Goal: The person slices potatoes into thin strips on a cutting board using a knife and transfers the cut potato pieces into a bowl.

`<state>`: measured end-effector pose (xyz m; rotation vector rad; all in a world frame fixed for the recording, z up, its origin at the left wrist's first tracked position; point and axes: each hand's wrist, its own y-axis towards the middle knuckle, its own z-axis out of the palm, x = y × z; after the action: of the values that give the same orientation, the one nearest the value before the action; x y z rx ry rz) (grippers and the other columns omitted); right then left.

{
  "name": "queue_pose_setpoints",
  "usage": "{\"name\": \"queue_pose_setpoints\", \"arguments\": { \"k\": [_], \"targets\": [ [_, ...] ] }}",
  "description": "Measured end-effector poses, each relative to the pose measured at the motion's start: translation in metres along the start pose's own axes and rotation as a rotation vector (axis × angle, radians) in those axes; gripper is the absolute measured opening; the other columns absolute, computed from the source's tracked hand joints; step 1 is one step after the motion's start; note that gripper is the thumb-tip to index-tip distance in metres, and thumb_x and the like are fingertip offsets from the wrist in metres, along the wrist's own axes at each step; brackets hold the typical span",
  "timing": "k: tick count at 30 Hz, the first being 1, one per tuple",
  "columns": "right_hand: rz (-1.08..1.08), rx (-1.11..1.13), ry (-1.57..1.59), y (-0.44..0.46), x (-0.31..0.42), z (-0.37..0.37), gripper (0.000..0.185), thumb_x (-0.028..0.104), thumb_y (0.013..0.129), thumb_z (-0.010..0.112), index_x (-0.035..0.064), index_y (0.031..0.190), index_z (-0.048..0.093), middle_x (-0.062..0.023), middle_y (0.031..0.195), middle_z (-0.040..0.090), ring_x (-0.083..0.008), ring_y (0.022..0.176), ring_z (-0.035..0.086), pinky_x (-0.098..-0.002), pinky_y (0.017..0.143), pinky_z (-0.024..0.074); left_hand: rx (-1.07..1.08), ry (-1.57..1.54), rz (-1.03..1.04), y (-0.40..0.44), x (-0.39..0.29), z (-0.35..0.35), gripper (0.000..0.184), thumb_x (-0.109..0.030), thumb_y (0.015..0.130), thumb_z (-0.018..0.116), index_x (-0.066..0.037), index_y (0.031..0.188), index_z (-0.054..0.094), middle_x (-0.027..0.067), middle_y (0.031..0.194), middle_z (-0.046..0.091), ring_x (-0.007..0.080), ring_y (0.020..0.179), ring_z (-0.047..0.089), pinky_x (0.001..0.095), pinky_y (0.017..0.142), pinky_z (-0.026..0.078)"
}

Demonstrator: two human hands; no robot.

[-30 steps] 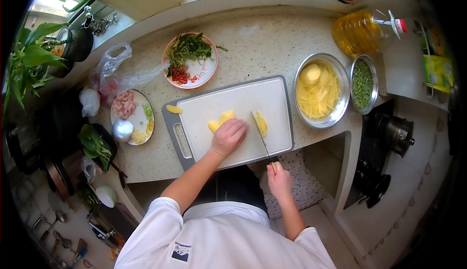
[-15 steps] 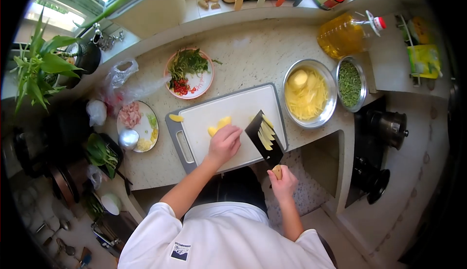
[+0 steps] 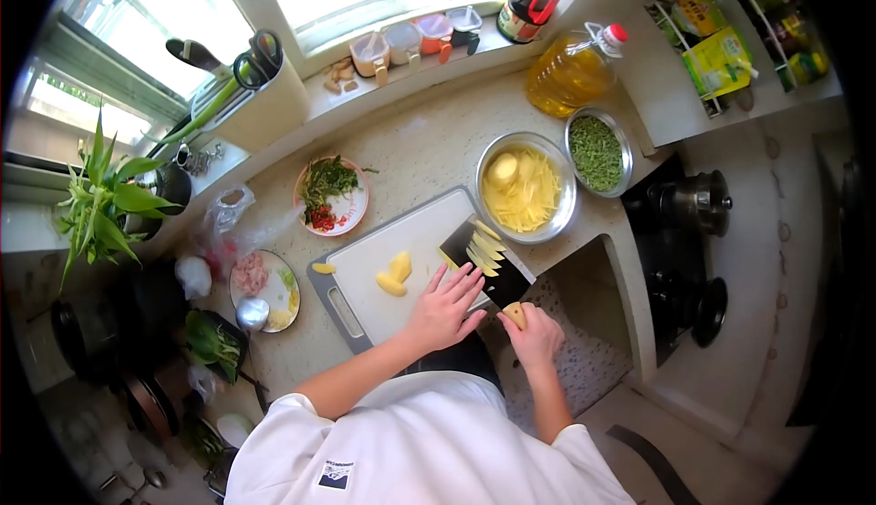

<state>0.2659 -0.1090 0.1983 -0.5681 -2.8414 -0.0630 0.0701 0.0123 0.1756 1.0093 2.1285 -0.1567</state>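
Note:
My right hand (image 3: 536, 336) is wrapped round the wooden handle of a cleaver (image 3: 507, 290). Its dark blade lies flat at the right end of the white cutting board (image 3: 365, 259), bearing several pale yellow potato sticks (image 3: 485, 249). My left hand (image 3: 444, 309), fingers spread, is over the blade's left side; whether it touches the blade I cannot tell. Left of that hand, a few potato pieces (image 3: 394, 275) sit on the board. One small potato piece (image 3: 324, 269) is at its upper left corner.
Behind the board's right end stands a metal bowl (image 3: 484, 208) of shredded potato, beside a bowl of chopped greens (image 3: 598, 154). An oil jug (image 3: 570, 76) is behind them. Further left are a plate of herbs and red chilli (image 3: 351, 218) and a plate of meat (image 3: 283, 268).
My left hand has left the potato pieces, moved right toward the blade and spread its fingers. The potato pieces now lie uncovered. The head view has tilted up, showing more window.

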Motion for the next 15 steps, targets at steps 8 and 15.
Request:
{"name": "queue_pose_setpoints", "arguments": {
  "k": [8, 15],
  "targets": [
    [-0.046, 0.010, -0.050, 0.026, -0.035, -0.007, 0.038, 0.048, 0.082, 0.083, 0.0141, 0.088, 0.066, -0.0075, 0.077, 0.068, -0.0324, 0.068, 0.068, -0.0439, 0.061, 0.0529, 0.140, 0.100, -0.039, 0.052, -0.003, 0.037, 0.071, -0.048, 0.100, 0.060, 0.004, 0.148, 0.053, 0.0161, 0.158, 0.050, 0.0295, 0.150, 0.043, 0.0533, 0.127, 0.024],
    [-0.119, 0.080, -0.042, 0.077, -0.101, -0.013, 0.038, 0.047, 0.081, 0.084, 0.0149, 0.088, 0.066, -0.0067, 0.076, 0.066, -0.0312, 0.068, 0.068, -0.0444, 0.062, 0.0521, 0.113, 0.153, -0.131, 0.132, -0.011, 0.078, 0.074, -0.053, 0.101, 0.057, 0.005, 0.146, 0.053, 0.0188, 0.156, 0.051, 0.0312, 0.148, 0.045, 0.0527, 0.126, 0.025]
  ]
}}
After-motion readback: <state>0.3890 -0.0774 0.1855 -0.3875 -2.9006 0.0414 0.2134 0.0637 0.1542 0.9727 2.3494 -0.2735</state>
